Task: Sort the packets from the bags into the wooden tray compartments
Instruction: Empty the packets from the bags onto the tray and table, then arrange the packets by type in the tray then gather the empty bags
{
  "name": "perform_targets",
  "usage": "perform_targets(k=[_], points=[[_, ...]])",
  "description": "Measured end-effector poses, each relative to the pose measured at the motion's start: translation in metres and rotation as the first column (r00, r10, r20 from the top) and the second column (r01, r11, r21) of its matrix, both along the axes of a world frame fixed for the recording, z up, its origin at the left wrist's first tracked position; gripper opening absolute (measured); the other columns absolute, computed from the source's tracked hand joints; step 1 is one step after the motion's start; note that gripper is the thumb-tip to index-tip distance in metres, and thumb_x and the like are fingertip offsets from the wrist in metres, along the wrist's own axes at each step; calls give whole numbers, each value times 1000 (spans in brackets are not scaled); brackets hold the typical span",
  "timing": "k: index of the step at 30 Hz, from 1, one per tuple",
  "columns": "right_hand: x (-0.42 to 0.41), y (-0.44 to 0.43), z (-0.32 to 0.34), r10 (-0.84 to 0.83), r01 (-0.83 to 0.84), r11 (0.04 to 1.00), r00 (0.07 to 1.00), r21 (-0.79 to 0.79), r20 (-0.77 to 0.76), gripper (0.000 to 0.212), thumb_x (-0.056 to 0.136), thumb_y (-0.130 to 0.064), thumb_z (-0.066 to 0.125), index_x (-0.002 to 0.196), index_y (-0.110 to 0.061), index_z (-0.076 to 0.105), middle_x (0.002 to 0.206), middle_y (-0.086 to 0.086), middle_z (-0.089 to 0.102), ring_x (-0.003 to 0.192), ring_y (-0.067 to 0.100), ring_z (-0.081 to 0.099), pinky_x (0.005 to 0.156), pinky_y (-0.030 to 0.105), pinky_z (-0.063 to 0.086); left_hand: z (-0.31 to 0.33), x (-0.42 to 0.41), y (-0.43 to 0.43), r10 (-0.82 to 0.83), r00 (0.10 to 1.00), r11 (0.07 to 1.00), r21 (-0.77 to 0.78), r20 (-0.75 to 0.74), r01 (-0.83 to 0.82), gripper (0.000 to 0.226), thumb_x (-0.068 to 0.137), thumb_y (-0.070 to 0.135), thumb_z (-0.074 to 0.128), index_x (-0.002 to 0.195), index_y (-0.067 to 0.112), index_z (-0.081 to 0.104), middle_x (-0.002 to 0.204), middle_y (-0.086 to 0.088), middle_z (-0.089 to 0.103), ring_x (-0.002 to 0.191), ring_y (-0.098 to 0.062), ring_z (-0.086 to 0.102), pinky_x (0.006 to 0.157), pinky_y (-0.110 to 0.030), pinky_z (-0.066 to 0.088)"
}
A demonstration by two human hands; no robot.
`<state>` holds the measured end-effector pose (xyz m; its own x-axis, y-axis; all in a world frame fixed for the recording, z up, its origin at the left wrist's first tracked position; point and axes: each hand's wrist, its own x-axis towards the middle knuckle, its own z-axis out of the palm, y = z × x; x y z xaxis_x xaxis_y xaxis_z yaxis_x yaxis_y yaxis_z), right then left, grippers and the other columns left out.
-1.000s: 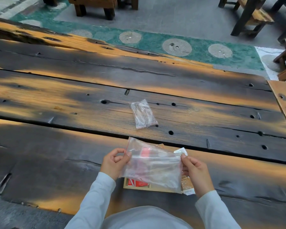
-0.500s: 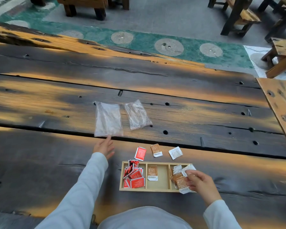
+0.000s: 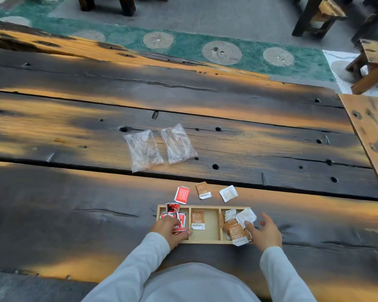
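**A:** Is any wording coming through on the packets?

**B:** Nothing legible. The red packet (image 3: pixel 182 194), lying on the counter (image 3: pixel 74 214) just beyond the wooden tray (image 3: pixel 205 206), is showing rows of white print. They are blurring into plain lines.

**A:** And the one to its right?

**B:** The brown packet (image 3: pixel 203 190) is carrying a white band with dark lettering at its near end. The letters are coming out too small to make out. The second brown packet (image 3: pixel 197 219), lying in the tray's middle compartment, is showing the same band, equally unreadable.

**A:** And the farthest right one?

**B:** The white packet (image 3: pixel 228 193) is bearing fine grey print, also too small to read.
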<state>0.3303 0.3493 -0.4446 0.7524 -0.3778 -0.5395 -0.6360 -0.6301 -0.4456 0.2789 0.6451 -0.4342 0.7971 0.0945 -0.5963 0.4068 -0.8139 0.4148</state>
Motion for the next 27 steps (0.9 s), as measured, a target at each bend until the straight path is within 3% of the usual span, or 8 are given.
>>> perform_targets(k=[4, 8, 12, 15, 19, 21, 23, 27], points=[[5, 5, -2, -54, 54, 999, 998, 1, 26, 50, 93, -33, 69, 135, -7, 58, 123, 14, 70, 121, 37, 59, 103, 46, 45, -4, -8, -5, -14, 1000, 1000, 14, -13, 14, 36, 91, 51, 57, 116, 27, 68, 124, 2, 67, 113, -24, 62, 95, -31, 51], [8, 3, -6, -152, 148, 988, 985, 46, 85, 27, 92, -24, 70, 114, -8, 71, 104, 12, 77, 95, 30, 67, 95, 45, 54, -4, -7, 1, 335, 942, 926, -171, -38, -336, 35, 94, 37, 61, 126, 24, 66, 127, -8, 68, 116, -29, 63, 101, -33, 49], [11, -2, -10, -146, 143, 989, 986, 47, 78, 35, 91, -25, 73, 122, -12, 67, 91, 4, 69, 104, 33, 68, 95, 49, 55, -5, -3, 10, 431, 900, 881, -180, -73, -437, 42, 93, 38, 63, 133, 24, 58, 129, -10, 65, 118, -28, 62, 102, -39, 50], [13, -6, -13, -103, 101, 994, 993, 32, 62, 26, 87, -20, 76, 112, -11, 74, 88, 2, 69, 97, 29, 67, 96, 43, 53, -5, -1, 12, 322, 947, 947, -6, 2, -322, 49, 93, 37, 62, 139, 24, 51, 137, -4, 56, 124, -26, 58, 105, -37, 46], [7, -4, -12, 92, -92, 996, 995, -5, 25, 25, 85, -17, 75, 110, -15, 78, 95, 4, 78, 97, 26, 68, 97, 35, 51, -2, -1, 9, 96, 994, 986, 131, 54, -103, 63, 95, 41, 55, 152, 32, 27, 159, 4, 23, 140, -22, 40, 110, -40, 42], [0, 1, -16, 263, -263, 964, 965, -47, -17, 29, 87, -19, 72, 115, -15, 77, 104, 6, 78, 104, 27, 69, 96, 31, 50, -2, 3, 5, -24, 1000, 988, 155, -1, 24, 66, 99, 41, 48, 156, 34, 14, 167, 9, 4, 150, -22, 23, 115, -43, 36], [-9, 8, -17, 378, -381, 921, 925, -87, -48, 31, 92, -23, 67, 122, -18, 73, 112, 5, 76, 108, 26, 67, 95, 31, 50, -3, 7, 1, -108, 992, 980, 161, -72, 119, 69, 101, 44, 42, 157, 34, 5, 167, 12, -6, 152, -23, 19, 114, -45, 37], [-16, 12, -12, 362, -362, 929, 932, -73, -19, 36, 98, -34, 59, 129, -17, 68, 121, 6, 72, 112, 25, 65, 95, 34, 51, -10, 4, -2, -191, 976, 957, 199, -106, 209, 71, 101, 51, 35, 157, 33, -3, 166, 12, -12, 154, -25, 11, 112, -44, 42]])
